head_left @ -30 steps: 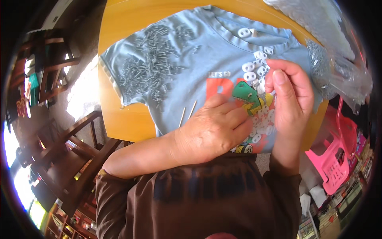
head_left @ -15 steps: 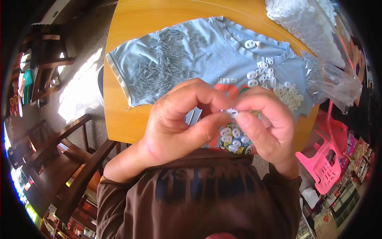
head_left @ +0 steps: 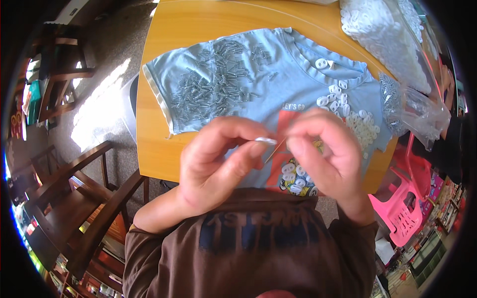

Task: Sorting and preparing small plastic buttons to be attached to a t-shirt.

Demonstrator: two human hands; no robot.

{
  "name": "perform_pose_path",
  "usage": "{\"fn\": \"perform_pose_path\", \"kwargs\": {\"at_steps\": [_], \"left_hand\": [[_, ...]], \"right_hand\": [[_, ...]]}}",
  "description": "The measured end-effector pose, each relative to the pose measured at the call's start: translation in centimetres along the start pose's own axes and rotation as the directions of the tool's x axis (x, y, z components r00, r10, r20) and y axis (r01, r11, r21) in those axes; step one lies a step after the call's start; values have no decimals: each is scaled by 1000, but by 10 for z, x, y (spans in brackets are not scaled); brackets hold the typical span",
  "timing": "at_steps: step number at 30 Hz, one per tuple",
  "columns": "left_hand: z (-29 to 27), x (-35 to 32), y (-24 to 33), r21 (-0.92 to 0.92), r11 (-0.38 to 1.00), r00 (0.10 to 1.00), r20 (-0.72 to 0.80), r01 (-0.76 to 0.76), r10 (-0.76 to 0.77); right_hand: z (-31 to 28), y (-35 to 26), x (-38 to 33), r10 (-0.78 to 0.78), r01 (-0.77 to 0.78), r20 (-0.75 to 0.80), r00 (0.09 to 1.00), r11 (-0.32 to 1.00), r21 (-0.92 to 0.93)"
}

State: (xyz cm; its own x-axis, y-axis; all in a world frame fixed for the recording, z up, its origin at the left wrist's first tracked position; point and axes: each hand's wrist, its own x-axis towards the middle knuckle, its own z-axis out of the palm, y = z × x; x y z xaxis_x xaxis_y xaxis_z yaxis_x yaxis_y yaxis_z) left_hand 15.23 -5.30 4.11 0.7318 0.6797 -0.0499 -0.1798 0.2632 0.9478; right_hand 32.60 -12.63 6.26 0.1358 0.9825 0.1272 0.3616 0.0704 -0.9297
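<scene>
Between the thumb and forefinger of my left hand [head_left: 216, 161] is a small white plastic piece [head_left: 266, 141], seen edge-on; it resembles the two-holed cord lock pieces nearby. My right hand [head_left: 328, 154] is just to its right, apart from it, with thumb and fingers pinched together. What they hold, if anything, is hidden. A thin brownish line [head_left: 276, 150] slants between the hands; I cannot tell whether it is a tool or part of the print below. Under both hands lies a light blue T-shirt [head_left: 273, 94]. White two-holed pieces [head_left: 296, 174] rest on its print below the right hand.
Many small metal springs [head_left: 213, 82] spread over the shirt's left side. White pieces [head_left: 338, 97] and smaller off-white parts [head_left: 361, 126] lie at right. Bags of white parts [head_left: 382, 37] and springs [head_left: 392, 102] sit on the wooden table [head_left: 198, 20]. A pink plastic chair [head_left: 402, 213] stands right.
My hands have moved apart: the white piece, earlier between both hands' fingertips, is now in the left hand only. The view has shifted slightly.
</scene>
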Motion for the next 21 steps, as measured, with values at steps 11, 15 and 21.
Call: {"fn": "perform_pose_path", "kwargs": {"at_steps": [11,15,21], "left_hand": [[-21,-22,-11,183,975,988,-64,-127,140],[-22,-22,-11,219,965,987,-40,-145,157],[-26,-24,-12,237,964,992,84,-117,99]], "right_hand": [[2,29,36,-209,208,70,976,772,-600],[10,23,37,-171,220,139,976,781,-585],[18,28,37,-172,233,157,972,764,-602]]}}
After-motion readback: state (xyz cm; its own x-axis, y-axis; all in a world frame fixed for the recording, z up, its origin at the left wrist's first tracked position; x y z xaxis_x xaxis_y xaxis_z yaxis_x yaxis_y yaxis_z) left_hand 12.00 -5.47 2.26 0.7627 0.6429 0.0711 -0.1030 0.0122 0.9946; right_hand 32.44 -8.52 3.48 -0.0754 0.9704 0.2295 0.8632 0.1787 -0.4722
